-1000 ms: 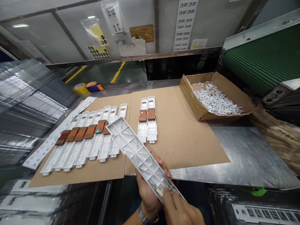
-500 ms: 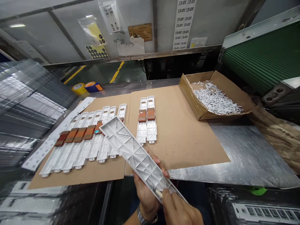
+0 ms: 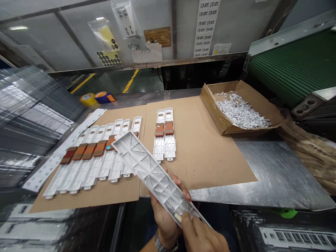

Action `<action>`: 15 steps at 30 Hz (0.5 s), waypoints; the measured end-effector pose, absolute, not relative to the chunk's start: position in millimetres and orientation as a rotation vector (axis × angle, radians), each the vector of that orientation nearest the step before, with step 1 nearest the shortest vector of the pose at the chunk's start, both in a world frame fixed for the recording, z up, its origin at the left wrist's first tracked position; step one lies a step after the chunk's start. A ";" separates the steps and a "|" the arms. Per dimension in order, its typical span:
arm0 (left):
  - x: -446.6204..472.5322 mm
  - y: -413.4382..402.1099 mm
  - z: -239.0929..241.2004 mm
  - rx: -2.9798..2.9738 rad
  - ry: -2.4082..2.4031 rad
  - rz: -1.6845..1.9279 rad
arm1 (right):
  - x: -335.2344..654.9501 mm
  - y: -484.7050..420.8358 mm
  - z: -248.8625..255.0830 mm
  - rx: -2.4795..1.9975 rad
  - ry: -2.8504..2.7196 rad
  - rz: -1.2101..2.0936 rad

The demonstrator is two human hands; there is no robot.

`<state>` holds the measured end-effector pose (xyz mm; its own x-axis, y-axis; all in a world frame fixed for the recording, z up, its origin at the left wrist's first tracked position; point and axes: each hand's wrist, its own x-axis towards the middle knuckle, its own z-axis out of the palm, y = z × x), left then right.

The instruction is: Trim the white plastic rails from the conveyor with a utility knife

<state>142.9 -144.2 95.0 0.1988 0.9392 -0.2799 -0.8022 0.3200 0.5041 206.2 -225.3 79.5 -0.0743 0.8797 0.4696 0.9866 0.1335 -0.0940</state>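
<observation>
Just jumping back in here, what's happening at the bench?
A person's left hand holds a white ribbed strip slantwise, while the right hand holds a small pale piece at its near end. Beyond, two similar strips with reddish-brown blocks lie on cardboard, right of a longer row. An open box holds small white parts.

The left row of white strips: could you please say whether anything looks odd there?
One brown block carries a round turquoise sticker, unlike the other visible blocks. The held strip covers part of the row, so I cannot judge all.
</observation>
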 end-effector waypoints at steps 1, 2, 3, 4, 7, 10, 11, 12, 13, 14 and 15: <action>142.6 -144.4 95.1 0.266 0.599 1.237 | 206.9 -225.4 79.9 -1.783 -2.013 -0.334; 142.3 -144.4 95.5 0.261 0.595 1.236 | 207.5 -225.6 80.2 -1.774 -2.022 -0.317; 142.1 -144.2 96.2 0.256 0.592 1.234 | 207.9 -225.7 80.4 -1.767 -2.031 -0.300; 141.9 -143.7 97.1 0.255 0.589 1.233 | 208.0 -225.7 80.5 -1.764 -2.040 -0.285; 141.7 -141.7 100.0 0.287 0.584 1.255 | 207.1 -226.0 79.8 -1.769 -2.039 -0.250; 141.2 -141.1 100.2 0.289 0.600 1.254 | 206.1 -226.2 78.7 -1.787 -2.009 -0.259; 140.8 -141.5 99.4 0.280 0.599 1.246 | 206.1 -226.1 78.3 -1.788 -2.007 -0.270; 140.5 -142.2 98.4 0.272 0.596 1.239 | 206.4 -225.9 78.0 -1.784 -2.015 -0.273; 140.2 -142.9 97.5 0.268 0.589 1.237 | 206.9 -225.5 77.8 -1.776 -2.027 -0.267; 140.0 -143.5 96.8 0.268 0.580 1.240 | 207.5 -224.9 77.6 -1.766 -2.043 -0.246; 139.8 -143.9 96.7 0.267 0.573 1.243 | 208.1 -224.2 77.6 -1.747 -2.059 -0.213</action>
<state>139.8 -143.9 96.7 0.2060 0.9424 -0.2635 -0.8125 0.3148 0.4906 208.1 -224.2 77.6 -0.1140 0.9025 0.4153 0.9683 0.1944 -0.1566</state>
